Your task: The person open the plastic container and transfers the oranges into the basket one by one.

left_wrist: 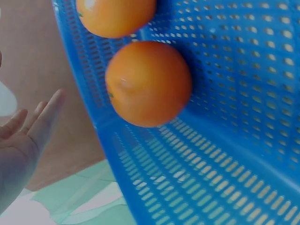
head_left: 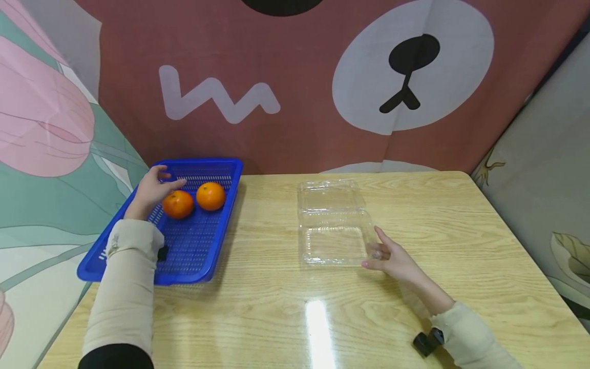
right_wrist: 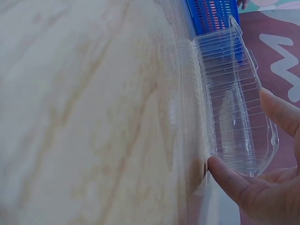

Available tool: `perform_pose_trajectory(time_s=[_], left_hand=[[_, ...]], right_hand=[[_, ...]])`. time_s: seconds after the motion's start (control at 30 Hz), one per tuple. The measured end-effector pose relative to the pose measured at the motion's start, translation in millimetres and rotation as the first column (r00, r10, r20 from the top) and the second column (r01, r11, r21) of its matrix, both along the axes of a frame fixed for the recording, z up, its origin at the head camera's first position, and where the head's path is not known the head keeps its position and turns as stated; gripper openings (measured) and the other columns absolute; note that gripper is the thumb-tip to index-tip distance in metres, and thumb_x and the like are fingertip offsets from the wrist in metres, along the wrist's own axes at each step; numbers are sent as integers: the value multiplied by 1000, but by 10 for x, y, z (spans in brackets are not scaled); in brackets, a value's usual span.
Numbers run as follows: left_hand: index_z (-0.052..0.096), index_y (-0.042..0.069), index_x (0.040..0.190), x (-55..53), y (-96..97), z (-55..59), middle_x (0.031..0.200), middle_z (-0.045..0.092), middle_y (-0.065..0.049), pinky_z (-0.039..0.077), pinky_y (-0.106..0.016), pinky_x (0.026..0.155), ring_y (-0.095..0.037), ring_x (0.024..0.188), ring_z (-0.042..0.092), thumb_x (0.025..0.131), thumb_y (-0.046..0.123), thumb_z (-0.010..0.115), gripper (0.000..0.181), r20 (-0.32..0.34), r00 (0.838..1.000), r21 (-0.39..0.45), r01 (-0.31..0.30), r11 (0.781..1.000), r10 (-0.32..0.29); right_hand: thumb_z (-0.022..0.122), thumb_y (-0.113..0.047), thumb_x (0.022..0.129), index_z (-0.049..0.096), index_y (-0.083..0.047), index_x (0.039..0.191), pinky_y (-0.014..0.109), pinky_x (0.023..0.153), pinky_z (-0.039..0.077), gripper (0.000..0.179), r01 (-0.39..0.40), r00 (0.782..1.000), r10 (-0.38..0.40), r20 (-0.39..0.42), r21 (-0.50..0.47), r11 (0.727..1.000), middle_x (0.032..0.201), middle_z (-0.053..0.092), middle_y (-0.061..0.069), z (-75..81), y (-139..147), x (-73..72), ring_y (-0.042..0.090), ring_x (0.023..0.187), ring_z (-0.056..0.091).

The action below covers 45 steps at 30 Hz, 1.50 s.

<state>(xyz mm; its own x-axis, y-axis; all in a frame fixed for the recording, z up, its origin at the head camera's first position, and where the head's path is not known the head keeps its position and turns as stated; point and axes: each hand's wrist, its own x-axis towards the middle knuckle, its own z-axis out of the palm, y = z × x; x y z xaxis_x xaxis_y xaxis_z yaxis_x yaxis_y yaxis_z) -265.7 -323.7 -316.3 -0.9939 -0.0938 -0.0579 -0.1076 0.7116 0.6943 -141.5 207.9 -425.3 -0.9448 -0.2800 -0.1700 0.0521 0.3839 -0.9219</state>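
Two oranges sit in a blue plastic basket [head_left: 189, 256], at its far end. My left hand [head_left: 154, 187] hovers over the basket beside the nearer-left orange [head_left: 178, 205], fingers spread and holding nothing. The other orange [head_left: 211, 197] lies just to the right. In the left wrist view, the hand [left_wrist: 23, 145] shows outside the basket's rim, apart from the orange [left_wrist: 149, 84]. My right hand [head_left: 392, 260] grips the right side of a clear plastic clamshell box [head_left: 335, 243], thumb low at its near corner and index finger on the rim. Its lid [head_left: 329, 196] lies folded back, away from me.
The basket and box stand on a light wood-grain table [head_left: 267, 307], with bare tabletop between them. Behind the table hangs a brown cloth [head_left: 304, 133] with a cartoon bear print. A small black device [head_left: 427, 342] is by the right sleeve.
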Motion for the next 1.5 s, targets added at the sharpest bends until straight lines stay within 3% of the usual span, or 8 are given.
perform_pose_trajectory(time_s=[0.17,0.63,0.87,1.3,1.5], left_hand=[[12,-1,145,5,99,72,139,31,-30,38,-53,96,-45,112,46,84,49,59,92,-31,999,24,20,1000,-19],[18,4,145,104,416,293,136,37,-23,38,-52,97,-37,119,44,85,44,60,83,-156,979,30,135,990,-128],[22,7,143,135,575,373,134,40,-19,39,-51,96,-35,117,46,85,41,62,79,-179,971,37,167,985,-158],[28,8,140,169,907,436,131,44,-16,44,-47,92,-31,114,50,86,29,65,68,-231,943,62,262,963,-241],[31,7,139,162,1054,426,130,46,-15,46,-45,89,-29,113,51,86,24,65,65,-268,921,57,310,949,-285]], right_hand=[[71,-21,81,-3,-6,147,55,96,36,101,-2,1000,2,-3,-6,1000,136,32,34,-6,5,2,51,123,31],[71,-22,81,-3,-6,147,54,93,39,101,4,1000,-4,-12,16,1000,138,29,35,-23,6,-15,50,123,33],[71,-21,81,-4,-6,147,54,94,38,101,-2,1000,2,-10,2,1000,138,28,36,-14,5,-17,50,123,33],[71,-21,81,-4,-6,147,54,95,37,101,-1,1000,1,-11,-3,1000,138,28,36,-27,16,-19,49,124,32],[71,-22,81,-4,-5,147,53,95,38,101,-1,1000,2,-15,8,1000,137,28,36,-37,24,-24,49,124,33]])
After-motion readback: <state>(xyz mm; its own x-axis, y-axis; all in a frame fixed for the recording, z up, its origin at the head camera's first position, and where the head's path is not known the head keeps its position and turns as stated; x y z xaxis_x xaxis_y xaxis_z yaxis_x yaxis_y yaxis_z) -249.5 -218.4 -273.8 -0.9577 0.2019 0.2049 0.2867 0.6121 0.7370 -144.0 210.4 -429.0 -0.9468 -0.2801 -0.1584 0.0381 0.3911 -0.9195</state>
